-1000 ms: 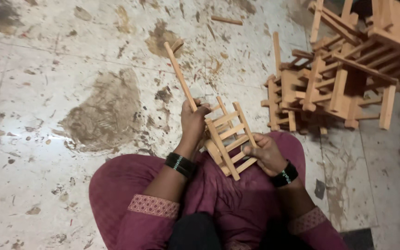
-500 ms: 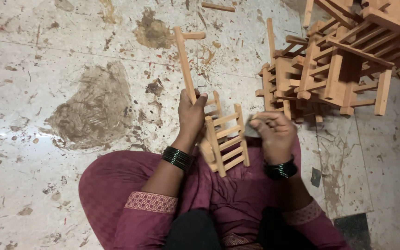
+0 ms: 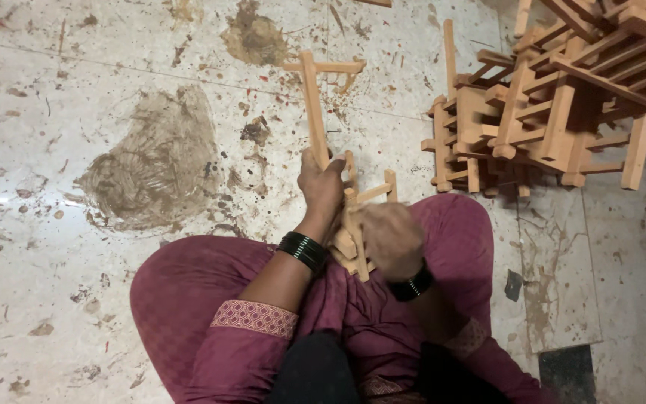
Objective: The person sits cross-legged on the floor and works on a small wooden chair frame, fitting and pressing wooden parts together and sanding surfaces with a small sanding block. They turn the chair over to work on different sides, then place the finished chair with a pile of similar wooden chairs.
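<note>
A heap of small wooden frames (image 3: pixel 555 97) on a stained, dusty tile floor (image 3: pixel 114 112), upper right.

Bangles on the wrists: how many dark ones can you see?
2. One black bangle sits on the left wrist, just behind the left hand; the other dark bangle sits on the right wrist, behind the blurred right hand. The sleeves may hide more.

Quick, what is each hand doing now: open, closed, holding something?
Left hand: closed around the long wooden stick.
Right hand: closed on the small wooden frame in the lap; blurred, so the exact grip is unclear.
</note>
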Demonstrator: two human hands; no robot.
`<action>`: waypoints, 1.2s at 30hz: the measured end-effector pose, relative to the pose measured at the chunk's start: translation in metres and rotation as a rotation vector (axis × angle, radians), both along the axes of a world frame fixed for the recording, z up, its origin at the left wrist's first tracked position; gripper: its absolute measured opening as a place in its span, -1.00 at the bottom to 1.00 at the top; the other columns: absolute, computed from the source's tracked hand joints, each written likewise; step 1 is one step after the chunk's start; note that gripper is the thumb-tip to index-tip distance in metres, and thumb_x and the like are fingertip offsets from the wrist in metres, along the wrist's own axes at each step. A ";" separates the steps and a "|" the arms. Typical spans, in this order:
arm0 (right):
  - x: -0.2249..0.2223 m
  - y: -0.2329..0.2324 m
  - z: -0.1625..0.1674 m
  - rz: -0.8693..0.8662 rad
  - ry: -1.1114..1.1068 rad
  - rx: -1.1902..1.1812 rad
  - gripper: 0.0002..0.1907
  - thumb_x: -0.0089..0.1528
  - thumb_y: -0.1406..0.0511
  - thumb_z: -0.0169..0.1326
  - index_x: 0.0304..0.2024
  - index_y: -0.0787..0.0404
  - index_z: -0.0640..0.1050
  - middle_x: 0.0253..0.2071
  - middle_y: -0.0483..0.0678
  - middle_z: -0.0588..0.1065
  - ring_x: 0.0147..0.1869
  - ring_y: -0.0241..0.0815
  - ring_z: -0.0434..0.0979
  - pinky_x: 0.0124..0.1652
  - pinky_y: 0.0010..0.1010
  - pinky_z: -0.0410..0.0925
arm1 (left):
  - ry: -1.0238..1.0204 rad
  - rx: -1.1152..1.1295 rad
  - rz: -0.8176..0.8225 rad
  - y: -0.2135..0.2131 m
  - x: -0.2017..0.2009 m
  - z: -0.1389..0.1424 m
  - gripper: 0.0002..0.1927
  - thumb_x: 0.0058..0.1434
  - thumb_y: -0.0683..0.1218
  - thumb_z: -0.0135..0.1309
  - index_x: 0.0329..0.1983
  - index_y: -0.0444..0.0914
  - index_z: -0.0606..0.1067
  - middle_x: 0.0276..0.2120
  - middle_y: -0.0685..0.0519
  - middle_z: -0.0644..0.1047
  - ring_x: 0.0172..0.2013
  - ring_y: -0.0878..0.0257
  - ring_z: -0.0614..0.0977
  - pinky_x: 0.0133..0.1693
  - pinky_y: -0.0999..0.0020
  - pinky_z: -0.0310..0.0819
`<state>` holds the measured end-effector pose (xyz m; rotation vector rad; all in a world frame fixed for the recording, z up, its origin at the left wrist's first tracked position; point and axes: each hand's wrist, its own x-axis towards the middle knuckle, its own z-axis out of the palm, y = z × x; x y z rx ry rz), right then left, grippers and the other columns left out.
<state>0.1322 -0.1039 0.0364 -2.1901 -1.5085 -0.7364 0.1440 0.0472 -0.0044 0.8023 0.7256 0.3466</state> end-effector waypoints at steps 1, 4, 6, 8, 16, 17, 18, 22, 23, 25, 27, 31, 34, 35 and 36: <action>0.001 -0.001 0.001 -0.051 -0.003 0.041 -0.83 0.30 0.44 0.11 -0.10 0.16 0.65 -0.13 -0.09 0.59 -0.06 -0.14 0.57 -0.07 -0.27 0.47 | 0.001 0.014 0.004 0.000 0.000 0.001 -0.76 0.23 -0.24 0.06 -0.07 -0.28 0.32 -0.20 -0.05 0.50 -0.30 0.19 0.62 -0.37 0.25 0.68; 0.002 -0.004 0.006 -0.071 0.110 0.023 -0.82 0.23 0.46 0.11 -0.14 0.19 0.62 -0.12 -0.10 0.60 -0.03 -0.08 0.55 -0.01 -0.20 0.45 | 0.005 0.025 0.002 -0.001 0.000 0.002 -0.76 0.23 -0.23 0.06 -0.07 -0.29 0.32 -0.21 -0.06 0.50 -0.30 0.19 0.62 -0.37 0.24 0.68; -0.005 -0.006 0.011 0.065 0.107 -0.114 -0.80 0.21 0.42 0.15 -0.11 0.20 0.64 -0.13 -0.06 0.60 -0.04 -0.07 0.56 -0.06 -0.27 0.45 | 0.013 0.001 0.007 0.001 -0.001 0.000 -0.76 0.23 -0.21 0.05 -0.08 -0.29 0.31 -0.22 -0.05 0.50 -0.31 0.19 0.62 -0.36 0.23 0.67; -0.012 -0.008 0.019 0.111 0.107 -0.168 -0.78 0.20 0.40 0.18 -0.08 0.20 0.65 -0.13 -0.05 0.60 -0.05 -0.07 0.56 -0.08 -0.30 0.45 | 0.052 0.082 0.016 0.001 0.000 -0.004 -0.77 0.22 -0.20 0.09 -0.09 -0.27 0.35 -0.27 -0.05 0.51 -0.32 0.19 0.58 -0.35 0.26 0.58; 0.005 -0.007 0.028 -0.004 0.073 -0.194 -0.70 0.22 0.41 0.15 0.00 0.09 0.63 -0.02 -0.16 0.57 0.09 -0.12 0.57 0.08 -0.29 0.45 | 0.080 0.155 0.015 0.000 0.003 -0.010 -0.73 0.20 -0.11 0.14 -0.10 -0.27 0.40 -0.29 -0.03 0.54 -0.31 0.19 0.58 -0.30 0.21 0.56; 0.002 -0.010 0.021 0.031 0.044 -0.206 -0.71 0.23 0.38 0.16 0.02 0.11 0.64 -0.01 -0.13 0.56 0.09 -0.10 0.56 0.05 -0.28 0.44 | 0.087 0.104 0.003 0.001 0.002 -0.010 -0.72 0.19 -0.11 0.14 -0.08 -0.27 0.40 -0.29 -0.05 0.52 -0.32 0.18 0.56 -0.31 0.18 0.57; -0.002 -0.016 0.014 0.070 0.013 -0.220 -0.70 0.25 0.35 0.16 0.05 0.13 0.64 0.01 -0.11 0.55 0.09 -0.08 0.55 0.02 -0.27 0.43 | 0.091 0.052 -0.005 0.001 0.002 -0.010 -0.71 0.19 -0.10 0.13 -0.06 -0.27 0.40 -0.29 -0.06 0.50 -0.33 0.17 0.54 -0.32 0.15 0.58; -0.029 -0.059 -0.008 0.028 0.092 -0.471 -0.63 0.15 0.29 0.06 0.01 0.07 0.63 0.01 -0.07 0.60 0.09 0.02 0.57 0.00 -0.17 0.42 | 0.174 0.218 0.025 0.003 0.003 -0.009 -0.65 0.18 -0.03 0.19 -0.02 -0.24 0.45 -0.24 -0.09 0.61 -0.27 0.13 0.62 -0.16 0.14 0.53; -0.034 -0.069 -0.012 0.001 0.156 -0.461 -0.66 0.20 0.29 0.04 0.02 0.05 0.63 0.00 -0.09 0.60 0.09 0.00 0.59 0.01 -0.15 0.42 | 0.239 0.278 -0.020 0.004 0.005 -0.009 -0.63 0.18 -0.01 0.20 0.00 -0.23 0.45 -0.24 -0.10 0.60 -0.25 0.11 0.62 -0.13 0.13 0.50; -0.036 -0.084 -0.015 -0.050 0.230 -0.433 -0.68 0.26 0.32 0.01 0.04 0.02 0.61 0.00 -0.12 0.62 0.07 -0.05 0.62 0.03 -0.15 0.43 | 0.299 0.327 -0.072 0.004 0.008 -0.009 -0.59 0.17 0.02 0.21 0.02 -0.21 0.43 -0.22 -0.11 0.60 -0.22 0.08 0.61 -0.08 0.12 0.47; -0.033 -0.089 -0.013 -0.093 0.243 -0.397 -0.68 0.30 0.37 -0.02 0.07 0.00 0.58 0.02 -0.11 0.63 0.03 -0.09 0.65 0.06 -0.18 0.47 | 0.285 0.307 -0.080 0.004 0.009 -0.010 -0.57 0.15 0.03 0.20 0.02 -0.22 0.42 -0.18 -0.13 0.58 -0.18 0.05 0.61 -0.05 0.11 0.45; -0.018 -0.072 -0.006 -0.250 1.148 0.206 -0.56 0.29 0.44 0.00 0.24 0.25 0.45 -0.06 -0.01 0.61 -0.10 -0.24 0.65 -0.19 -0.47 0.53 | 0.137 0.249 -0.023 0.004 0.005 -0.012 -0.62 0.16 0.01 0.18 -0.04 -0.27 0.42 -0.19 -0.12 0.60 -0.18 0.07 0.63 -0.10 0.16 0.50; -0.008 -0.057 0.000 -0.309 1.476 0.324 -0.60 0.29 0.47 0.02 0.19 0.31 0.51 -0.12 -0.03 0.60 -0.24 -0.33 0.63 -0.34 -0.51 0.52 | 0.096 0.210 -0.016 0.006 0.004 -0.011 -0.62 0.13 -0.02 0.17 -0.05 -0.26 0.41 -0.20 -0.10 0.59 -0.20 0.10 0.62 -0.14 0.19 0.52; -0.005 -0.055 0.002 -0.273 1.550 0.334 -0.62 0.32 0.47 0.03 0.20 0.35 0.53 -0.16 -0.03 0.59 -0.25 -0.34 0.60 -0.32 -0.50 0.51 | 0.093 0.211 -0.012 0.007 0.004 -0.011 -0.63 0.12 -0.03 0.17 -0.05 -0.26 0.42 -0.20 -0.09 0.59 -0.20 0.12 0.62 -0.15 0.20 0.51; -0.003 -0.054 0.003 -0.238 1.625 0.343 -0.64 0.35 0.47 0.03 0.21 0.39 0.55 -0.19 -0.02 0.58 -0.26 -0.34 0.57 -0.30 -0.49 0.50 | 0.091 0.211 -0.008 0.008 0.004 -0.010 -0.63 0.12 -0.04 0.17 -0.05 -0.25 0.42 -0.21 -0.08 0.59 -0.21 0.13 0.62 -0.16 0.21 0.51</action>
